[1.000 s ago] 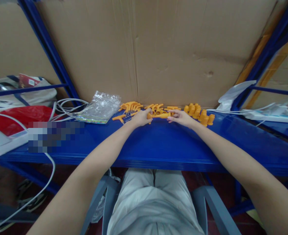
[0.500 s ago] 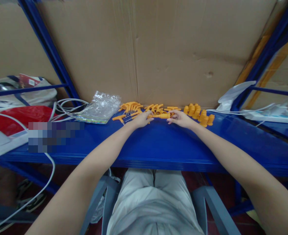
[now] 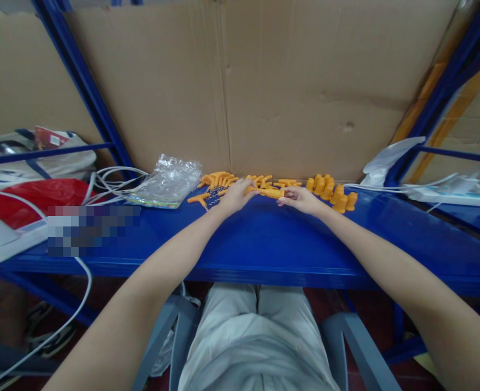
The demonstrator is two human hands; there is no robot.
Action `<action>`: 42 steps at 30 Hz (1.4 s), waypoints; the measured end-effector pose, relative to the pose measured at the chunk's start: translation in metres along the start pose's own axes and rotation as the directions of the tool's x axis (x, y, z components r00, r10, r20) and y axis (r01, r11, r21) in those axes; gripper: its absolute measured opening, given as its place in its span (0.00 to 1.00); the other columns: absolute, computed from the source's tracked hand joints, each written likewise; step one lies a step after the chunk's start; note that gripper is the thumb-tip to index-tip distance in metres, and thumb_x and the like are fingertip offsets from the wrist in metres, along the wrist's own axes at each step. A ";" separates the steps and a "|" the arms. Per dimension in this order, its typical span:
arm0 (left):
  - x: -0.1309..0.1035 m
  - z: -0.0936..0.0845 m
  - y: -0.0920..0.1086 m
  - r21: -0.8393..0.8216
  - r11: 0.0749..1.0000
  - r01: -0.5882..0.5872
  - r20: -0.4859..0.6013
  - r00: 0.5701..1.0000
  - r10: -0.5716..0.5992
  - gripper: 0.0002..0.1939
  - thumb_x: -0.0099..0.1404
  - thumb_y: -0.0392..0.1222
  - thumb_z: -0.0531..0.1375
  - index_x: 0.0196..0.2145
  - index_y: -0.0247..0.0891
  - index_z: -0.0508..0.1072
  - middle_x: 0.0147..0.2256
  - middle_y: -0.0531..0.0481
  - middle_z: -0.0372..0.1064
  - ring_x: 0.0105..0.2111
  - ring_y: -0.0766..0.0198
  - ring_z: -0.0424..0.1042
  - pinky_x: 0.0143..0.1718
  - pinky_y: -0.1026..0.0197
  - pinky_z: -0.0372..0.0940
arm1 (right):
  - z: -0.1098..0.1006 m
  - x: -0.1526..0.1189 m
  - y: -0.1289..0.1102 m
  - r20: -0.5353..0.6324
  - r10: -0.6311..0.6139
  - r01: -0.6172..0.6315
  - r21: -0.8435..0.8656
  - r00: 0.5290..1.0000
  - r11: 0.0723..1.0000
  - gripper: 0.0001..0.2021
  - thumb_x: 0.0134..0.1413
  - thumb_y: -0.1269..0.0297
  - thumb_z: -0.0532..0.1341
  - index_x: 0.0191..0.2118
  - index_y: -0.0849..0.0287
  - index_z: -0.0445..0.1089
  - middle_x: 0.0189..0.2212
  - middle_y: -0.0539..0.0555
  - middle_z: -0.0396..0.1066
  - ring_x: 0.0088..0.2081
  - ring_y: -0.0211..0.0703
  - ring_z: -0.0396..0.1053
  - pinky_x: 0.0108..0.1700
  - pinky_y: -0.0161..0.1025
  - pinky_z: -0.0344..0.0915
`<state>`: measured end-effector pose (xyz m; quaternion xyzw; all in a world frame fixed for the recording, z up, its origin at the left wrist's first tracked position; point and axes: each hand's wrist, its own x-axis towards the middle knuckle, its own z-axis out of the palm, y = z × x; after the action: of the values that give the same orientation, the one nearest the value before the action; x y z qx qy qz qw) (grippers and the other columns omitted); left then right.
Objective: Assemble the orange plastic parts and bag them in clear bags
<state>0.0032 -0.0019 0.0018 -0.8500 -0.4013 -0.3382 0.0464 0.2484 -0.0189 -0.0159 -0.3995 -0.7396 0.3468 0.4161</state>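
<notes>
Here we are at the blue counter [image 3: 264, 244], and both our hands are busy out by its far edge! Our left hand [image 3: 238, 195] has its grip closed on the left end of a long orange piece [image 3: 272, 193]; our right hand [image 3: 299, 200] has its grip pinched on the other end, thumb beneath, fingers above. So the piece lies crosswise between the two, over the far part of the counter. Whether it is one part or two joined, we can't tell from here.

Just behind it we have a jumble of small orange parts [image 3: 263, 181], partly hidden by our fingers. Off to the left sits a cluster of orange T-shaped handles [image 3: 218, 179], with thin dark twisted bits in front, and one handle [image 3: 199, 199] lies nearer to us. On the right, look at that, orange stubby caps [image 3: 327, 187] stand upright in a group, near our right hand!

Farther left, we find a crinkled clear bag [image 3: 170, 179], then looping white cables [image 3: 109, 176] beside a red bag [image 3: 39, 201]. Behind everything rises a cardboard wall [image 3: 284, 81], between blue posts, and we sit close in, pale trousers [image 3: 260, 309] between grey armrests [image 3: 346, 336].
</notes>
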 end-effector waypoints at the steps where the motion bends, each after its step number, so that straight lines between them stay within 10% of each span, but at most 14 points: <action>1: -0.001 0.000 0.001 0.005 1.000 -0.006 -0.006 1.000 0.006 0.08 0.67 0.40 0.59 0.43 0.35 0.71 0.45 0.44 0.72 0.48 0.58 0.69 0.53 0.57 0.60 | 0.000 -0.001 -0.003 0.013 0.004 -0.005 0.007 1.000 1.000 0.19 0.44 0.50 0.70 0.37 0.59 0.72 0.33 0.55 0.77 0.37 0.47 0.76 0.51 0.50 0.70; 12: -0.003 0.008 -0.003 0.035 0.992 -0.120 -0.088 0.989 0.123 0.11 0.67 0.44 0.60 0.44 0.37 0.72 0.43 0.45 0.73 0.45 0.58 0.72 0.48 0.57 0.65 | 0.002 -0.011 -0.026 0.063 0.222 -0.228 0.109 0.973 0.968 0.23 0.57 0.45 0.60 0.26 0.61 0.72 0.25 0.59 0.76 0.30 0.44 0.75 0.46 0.44 0.70; 23: -0.003 0.009 -0.001 0.081 0.990 -0.112 -0.094 0.988 0.119 0.12 0.66 0.47 0.61 0.43 0.38 0.74 0.43 0.45 0.75 0.44 0.58 0.74 0.45 0.59 0.66 | 0.003 -0.010 -0.018 0.030 0.155 -0.157 0.159 0.988 0.975 0.13 0.50 0.60 0.69 0.36 0.57 0.65 0.30 0.52 0.77 0.29 0.40 0.75 0.42 0.42 0.72; 32: -0.004 0.007 0.002 0.085 0.988 -0.127 -0.132 0.982 0.138 0.14 0.66 0.50 0.61 0.44 0.38 0.74 0.43 0.45 0.76 0.45 0.58 0.74 0.47 0.58 0.66 | 0.003 -0.012 -0.027 0.069 0.174 -0.184 0.211 0.982 0.960 0.23 0.56 0.42 0.60 0.27 0.61 0.68 0.23 0.58 0.76 0.24 0.42 0.74 0.34 0.40 0.72; 42: -0.001 0.009 -0.003 0.036 0.995 -0.095 -0.057 0.994 0.097 0.14 0.67 0.47 0.60 0.46 0.37 0.74 0.48 0.43 0.75 0.48 0.55 0.73 0.50 0.54 0.66 | 0.009 -0.011 -0.034 -0.006 0.304 -0.293 0.240 0.953 0.925 0.19 0.61 0.51 0.60 0.25 0.60 0.70 0.22 0.57 0.75 0.24 0.39 0.73 0.32 0.36 0.71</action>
<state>0.0051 0.0028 -0.0066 -0.8571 -0.3641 -0.3537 0.0884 0.2336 -0.0453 0.0050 -0.4623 -0.6143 0.4830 0.4190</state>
